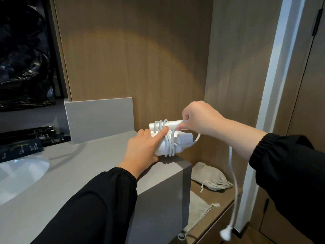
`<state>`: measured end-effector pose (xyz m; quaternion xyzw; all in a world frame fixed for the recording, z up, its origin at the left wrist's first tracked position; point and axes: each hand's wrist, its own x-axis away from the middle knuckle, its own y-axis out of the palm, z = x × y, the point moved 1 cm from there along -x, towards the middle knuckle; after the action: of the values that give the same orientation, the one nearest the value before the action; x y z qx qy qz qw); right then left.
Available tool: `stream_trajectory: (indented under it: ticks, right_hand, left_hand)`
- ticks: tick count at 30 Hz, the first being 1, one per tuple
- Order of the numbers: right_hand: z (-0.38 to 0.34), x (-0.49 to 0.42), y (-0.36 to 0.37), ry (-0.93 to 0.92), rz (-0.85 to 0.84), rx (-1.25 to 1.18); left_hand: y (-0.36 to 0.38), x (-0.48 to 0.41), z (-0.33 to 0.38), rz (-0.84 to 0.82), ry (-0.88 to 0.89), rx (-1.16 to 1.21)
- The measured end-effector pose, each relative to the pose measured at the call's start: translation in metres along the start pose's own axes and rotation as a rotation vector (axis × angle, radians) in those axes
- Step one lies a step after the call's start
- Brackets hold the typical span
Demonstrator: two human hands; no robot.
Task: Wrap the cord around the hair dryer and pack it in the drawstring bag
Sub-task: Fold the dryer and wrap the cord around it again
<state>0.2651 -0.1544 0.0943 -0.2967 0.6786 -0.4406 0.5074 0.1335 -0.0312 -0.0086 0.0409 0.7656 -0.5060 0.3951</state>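
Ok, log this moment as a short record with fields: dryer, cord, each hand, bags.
dryer: white hair dryer lying on the grey countertop, at its corner
cord: white cord, several turns around the dryer; tail and plug hang loose
left hand: holds the dryer, index finger pressing the coils
right hand: pinches the cord near the dryer
bags: two beige drawstring bags on the lower wooden shelf, neither in hand

One hair dryer and one cord were at the counter's right corner; two drawstring bags lay on the shelf.
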Motion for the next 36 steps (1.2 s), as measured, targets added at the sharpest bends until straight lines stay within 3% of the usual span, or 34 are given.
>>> stream_trajectory:
  ticks: [3, 8, 13, 20, 28, 36]
  right_hand:
    - [0.005, -0.004, -0.004, 0.017, -0.025, 0.02]
    - [0.017, -0.011, -0.005, -0.025, -0.127, -0.227]
    - [0.024, -0.014, -0.003, 0.0, -0.024, -0.304]
    - [0.032, -0.014, 0.003, 0.091, 0.018, -0.19]
    - [0.043, -0.015, 0.009, 0.049, -0.163, -0.185]
    - [0.045, -0.018, 0.013, -0.008, -0.205, -0.228]
  left_hand:
    - [0.0, 0.0, -0.002, 0.017, 0.013, -0.002]
    - [-0.001, 0.0, 0.002, 0.038, 0.088, -0.011]
    - [0.0, -0.001, 0.005, 0.055, 0.146, -0.007]
    - [-0.001, -0.002, 0.01, 0.09, 0.242, 0.008]
    - [-0.004, -0.002, 0.014, 0.201, 0.387, 0.014]
    - [-0.003, -0.003, 0.014, 0.224, 0.447, 0.022]
